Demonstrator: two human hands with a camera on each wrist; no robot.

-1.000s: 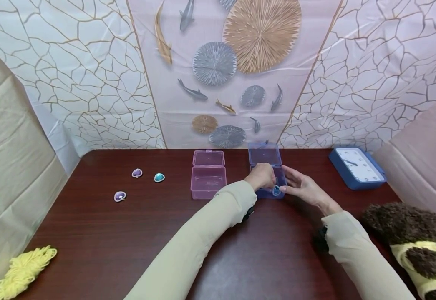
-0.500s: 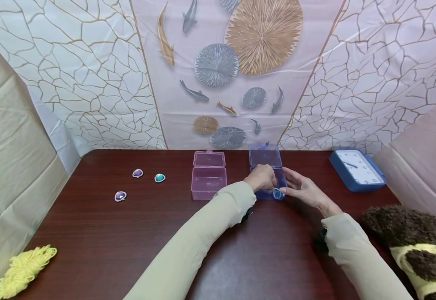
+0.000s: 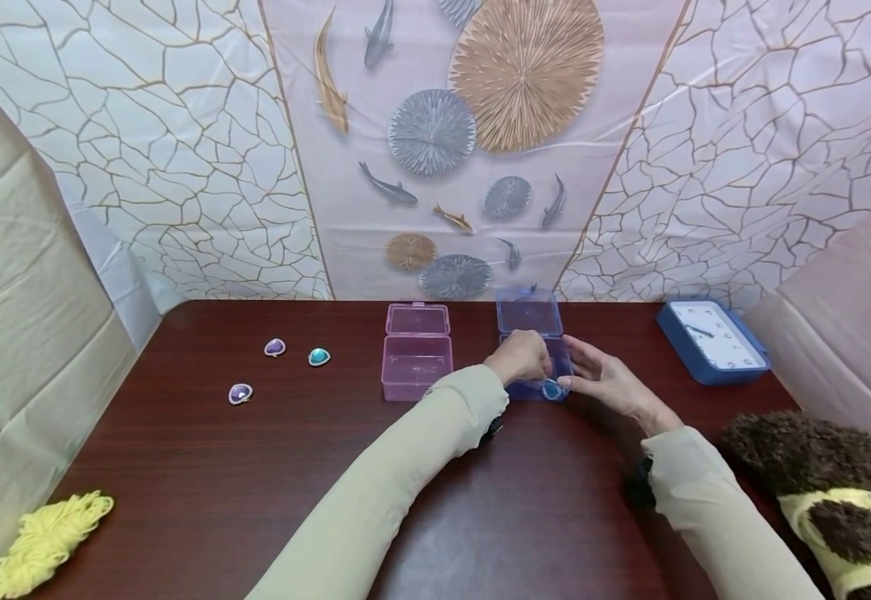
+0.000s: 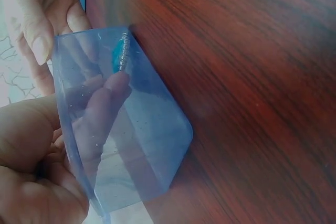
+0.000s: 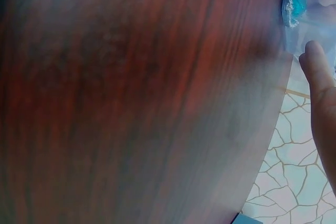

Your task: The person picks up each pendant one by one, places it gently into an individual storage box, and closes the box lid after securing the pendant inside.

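A blue-green gem [image 3: 552,389] with a silver beaded rim sits inside the open blue box [image 3: 527,390], close to its right front corner, its face showing through the clear front wall. The left hand [image 3: 521,357] reaches down into that box, its fingertips right at the gem; whether its grip pinches the gem or merely touches it, I cannot tell. The right hand [image 3: 609,379] is at the box's right side, fingers and thumb spread apart, the thumb by the front corner nearest the gem.

The left hand covers much of the box's interior in the head view, and the left sleeve [image 3: 405,458] crosses the near right corner of the open pink box [image 3: 409,391]. Further left on the worktop [image 3: 292,467] lie another blue-green gem [image 3: 318,357] and two purple ones, the rear one [image 3: 274,347] and the front one [image 3: 240,392]. Yellow yarn [image 3: 48,542] lies at the near left, a blue clock [image 3: 714,342] at the far right, and a brown plush toy [image 3: 818,454] nearer the right sleeve.

The left wrist view alone shows the gem edge-on, a fingertip meeting its rim; the head view hides that contact.
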